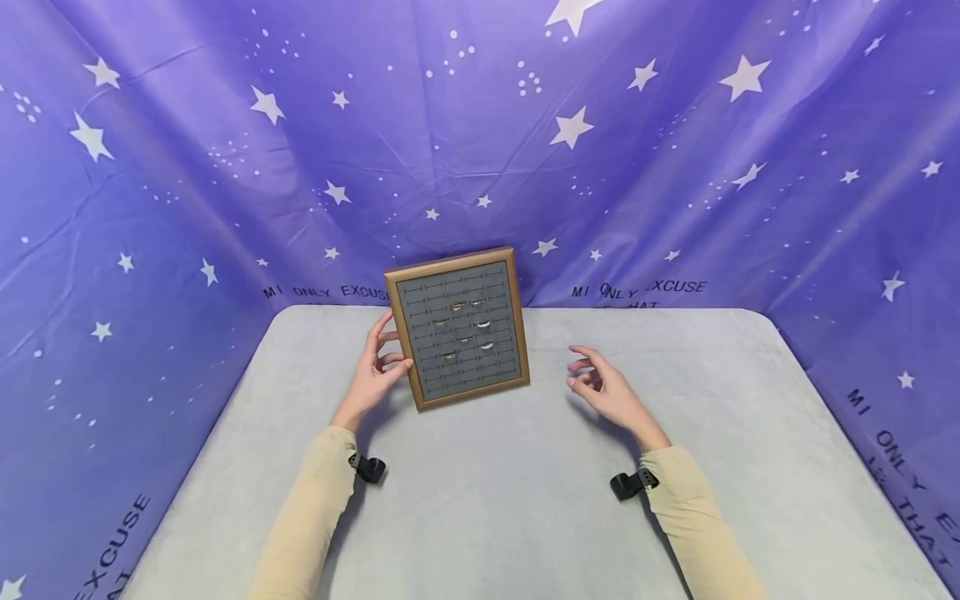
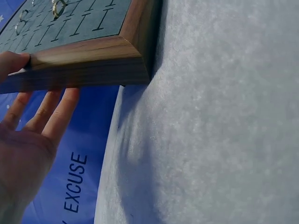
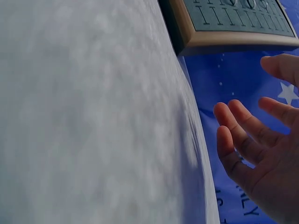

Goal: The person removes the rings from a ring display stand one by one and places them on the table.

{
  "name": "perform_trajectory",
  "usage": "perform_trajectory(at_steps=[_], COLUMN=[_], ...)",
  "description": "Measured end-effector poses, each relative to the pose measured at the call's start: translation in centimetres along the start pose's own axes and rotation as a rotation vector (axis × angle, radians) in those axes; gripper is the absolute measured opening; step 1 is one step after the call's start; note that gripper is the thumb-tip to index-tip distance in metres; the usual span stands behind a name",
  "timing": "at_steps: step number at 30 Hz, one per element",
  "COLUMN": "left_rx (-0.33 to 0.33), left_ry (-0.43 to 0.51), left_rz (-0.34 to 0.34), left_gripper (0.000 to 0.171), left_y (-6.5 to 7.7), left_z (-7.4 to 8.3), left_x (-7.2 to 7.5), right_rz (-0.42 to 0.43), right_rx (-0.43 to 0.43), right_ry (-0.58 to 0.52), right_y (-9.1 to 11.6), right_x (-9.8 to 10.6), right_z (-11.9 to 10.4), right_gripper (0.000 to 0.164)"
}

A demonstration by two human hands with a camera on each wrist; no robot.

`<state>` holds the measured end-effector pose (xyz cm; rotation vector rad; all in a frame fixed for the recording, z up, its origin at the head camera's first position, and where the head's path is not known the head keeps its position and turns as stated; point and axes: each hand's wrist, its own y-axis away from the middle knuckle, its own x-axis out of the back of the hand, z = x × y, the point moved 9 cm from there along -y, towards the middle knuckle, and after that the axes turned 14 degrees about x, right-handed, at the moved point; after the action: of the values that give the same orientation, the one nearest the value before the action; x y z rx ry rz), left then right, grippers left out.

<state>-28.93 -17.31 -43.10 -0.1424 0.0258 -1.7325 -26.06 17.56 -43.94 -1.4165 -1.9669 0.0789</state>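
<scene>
A ring display tray point(image 1: 472, 396) with a brown wooden frame and a dark grey slotted pad stands tilted near the back of the table. Several rings, among them a gold ring point(image 1: 458, 307) and a silver ring point(image 1: 487, 345), sit in slots across its middle. My left hand point(image 1: 371, 375) grips the tray's left side. In the left wrist view the thumb point(image 2: 14, 62) presses on the frame's front while the other fingers reach behind. To the right of the tray, my right hand point(image 1: 611, 396) hovers apart from it, fingers loosely bent around nothing.
The table point(image 1: 495, 508) has a pale grey cover. Purple cloth point(image 1: 480, 125) with white stars and lettering hangs behind it and on both sides. A black wrist camera point(image 1: 370, 468) is strapped to the left sleeve, another camera point(image 1: 624, 486) to the right one.
</scene>
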Motion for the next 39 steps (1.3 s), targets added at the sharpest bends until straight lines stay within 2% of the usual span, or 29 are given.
perform_trajectory(at_steps=[11,19,26,33,36,39], left_rx=[0.010,-0.016,-0.028,-0.036,-0.016,0.000], left_ry=[-0.004,0.085,0.114,0.109,0.119,0.130], left_rz=[0.013,0.014,0.021,0.022,0.017,-0.001], left_gripper=[0.082,0.084,0.080,0.081,0.082,0.082], left_y=[0.0,-0.5,-0.8,-1.5,-1.7,-2.1], left_z=[-0.4,-0.5,0.0,1.0,0.8,0.0], left_x=[0.1,-0.3,0.0,0.2,0.3,0.5], right_rz=[-0.058,-0.081,-0.065,-0.065,-0.055,-0.035], right_rx=[0.007,0.036,0.097,0.091,0.112,0.126], right_ry=[-0.053,-0.097,-0.135,-0.130,-0.131,-0.109], right_y=[-1.9,-3.7,-5.6,-7.0,-7.6,-8.4], right_x=[-2.3,-3.9,-4.5,-4.6,-4.8,-5.1], right_z=[-1.2,-2.1,-3.2,-3.8,-3.6,-2.6], right_gripper=[0.050,0.047,0.043,0.040,0.040,0.038])
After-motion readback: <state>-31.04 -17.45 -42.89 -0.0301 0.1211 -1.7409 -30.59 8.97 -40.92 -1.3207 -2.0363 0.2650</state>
